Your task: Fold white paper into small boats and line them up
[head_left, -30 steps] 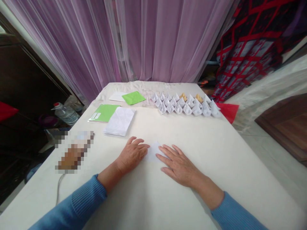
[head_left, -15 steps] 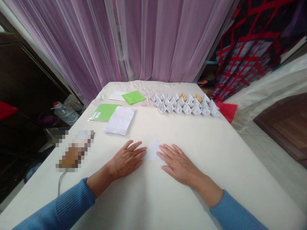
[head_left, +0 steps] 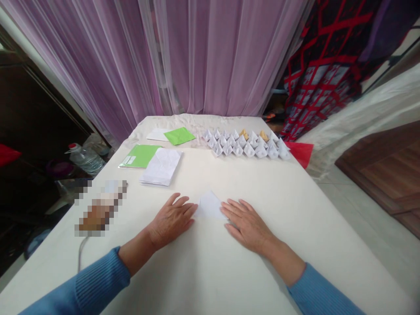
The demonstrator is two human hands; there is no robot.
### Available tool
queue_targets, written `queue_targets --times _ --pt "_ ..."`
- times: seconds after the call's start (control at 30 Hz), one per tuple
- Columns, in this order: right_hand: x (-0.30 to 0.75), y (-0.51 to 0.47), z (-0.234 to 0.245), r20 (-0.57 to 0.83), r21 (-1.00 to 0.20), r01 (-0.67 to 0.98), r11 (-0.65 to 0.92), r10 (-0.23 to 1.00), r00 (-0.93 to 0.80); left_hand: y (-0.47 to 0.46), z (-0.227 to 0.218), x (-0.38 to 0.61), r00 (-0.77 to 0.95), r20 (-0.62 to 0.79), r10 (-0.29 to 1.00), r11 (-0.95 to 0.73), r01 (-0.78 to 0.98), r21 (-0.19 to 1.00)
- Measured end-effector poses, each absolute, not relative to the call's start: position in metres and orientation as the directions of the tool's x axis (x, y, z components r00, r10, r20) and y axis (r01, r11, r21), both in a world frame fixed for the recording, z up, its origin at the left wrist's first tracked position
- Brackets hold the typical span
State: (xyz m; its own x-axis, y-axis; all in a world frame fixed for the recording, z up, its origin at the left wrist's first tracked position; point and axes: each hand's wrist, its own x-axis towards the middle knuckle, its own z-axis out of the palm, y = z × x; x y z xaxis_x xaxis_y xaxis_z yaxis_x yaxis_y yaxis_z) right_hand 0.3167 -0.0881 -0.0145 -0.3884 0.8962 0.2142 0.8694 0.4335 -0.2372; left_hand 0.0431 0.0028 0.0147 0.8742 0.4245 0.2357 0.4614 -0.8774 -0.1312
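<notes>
A small folded piece of white paper (head_left: 209,206) lies flat on the white table, its pointed top facing away from me. My left hand (head_left: 172,219) rests palm down at its left corner, fingers stretched out. On the other side, my right hand (head_left: 246,224) lies flat with spread fingers, the fingertips on the paper's right corner. Neither hand grasps anything. Beyond the hands sits a stack of white paper sheets (head_left: 162,166), partly over a green paper pack (head_left: 141,156).
Several folded white paper boats (head_left: 249,148), with two yellowish pieces among them, stand in rows at the back right. A green sheet (head_left: 180,136) overlaps white paper (head_left: 157,134) at the back. A blurred-out object with a cable (head_left: 79,253) lies at left. Purple curtains hang behind.
My hands have slid slightly apart along the paper, so more of it shows between them. The whole view has shifted a little.
</notes>
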Motion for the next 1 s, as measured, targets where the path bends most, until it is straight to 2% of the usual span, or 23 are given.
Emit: queue_targets --times 0.2,0.33,0.43,0.7,0.83,1.0 --pt "0.313 -0.08 -0.005 0.198 -0.262 0.875 0.408 0.91 -0.365 0.01 0.023 0.071 0.888 0.112 0.447 -0.867 0.461 -0.193" --pt "0.311 -0.078 0.0 0.184 -0.271 0.882 0.385 0.92 -0.346 0.011 0.02 0.075 0.904 0.12 0.41 -0.868 0.427 -0.255" --pt "0.31 -0.079 -0.001 0.185 -0.28 0.883 0.377 0.924 -0.336 0.008 0.018 0.072 0.885 0.152 0.441 -0.847 0.466 -0.257" --pt "0.308 -0.075 -0.008 0.297 -0.264 0.883 0.389 0.904 -0.309 0.001 0.014 0.066 0.743 0.221 0.632 -0.758 0.652 -0.023" --pt "0.308 -0.07 -0.012 0.337 -0.272 0.892 0.361 0.904 -0.263 -0.003 0.014 0.064 0.715 0.223 0.663 -0.741 0.669 0.061" --pt "0.308 -0.066 -0.013 0.335 -0.359 0.88 0.31 0.923 -0.189 -0.004 0.014 0.06 0.686 0.242 0.686 -0.726 0.664 0.177"
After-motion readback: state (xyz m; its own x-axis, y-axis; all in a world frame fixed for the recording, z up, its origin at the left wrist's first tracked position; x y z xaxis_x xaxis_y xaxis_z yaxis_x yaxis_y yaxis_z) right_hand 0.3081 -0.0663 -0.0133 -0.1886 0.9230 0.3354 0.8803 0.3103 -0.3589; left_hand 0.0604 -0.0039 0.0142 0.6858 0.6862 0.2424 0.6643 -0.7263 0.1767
